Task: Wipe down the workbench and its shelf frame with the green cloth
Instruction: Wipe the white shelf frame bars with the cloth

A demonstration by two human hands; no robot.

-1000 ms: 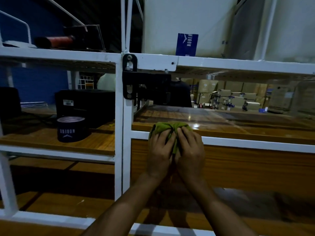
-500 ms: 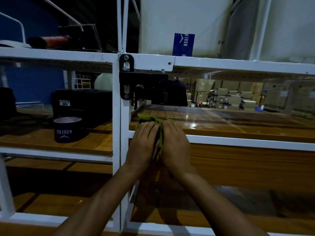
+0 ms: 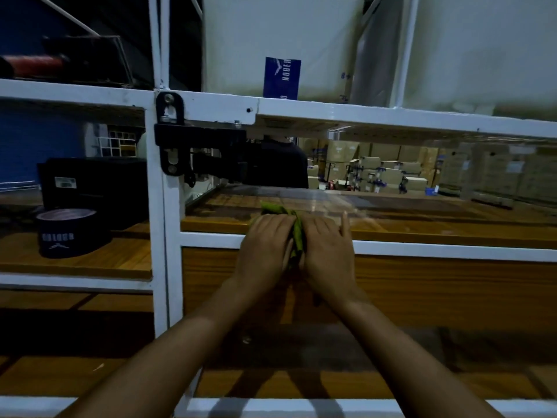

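The green cloth [image 3: 297,233] is bunched on the white horizontal bar [image 3: 422,250] of the shelf frame, at the front edge of the wooden shelf. My left hand [image 3: 265,248] and my right hand [image 3: 327,251] lie side by side on it and press it against the bar with flat fingers. Only a strip of cloth shows between the hands, plus a tuft above their fingertips. One finger of my right hand sticks up, blurred. The white upright post [image 3: 164,251] stands to the left of my hands.
A dark round tin [image 3: 70,232] and a black box [image 3: 90,182] sit on the left wooden shelf. A black bracket [image 3: 180,143] is bolted to the post. White boxes fill the top shelf [image 3: 391,116]. The wooden workbench top [image 3: 301,384] lies below my forearms.
My hands slid the cloth left along the bar toward the post, then back to the right, farther from the post than before. The view has moved in closer.
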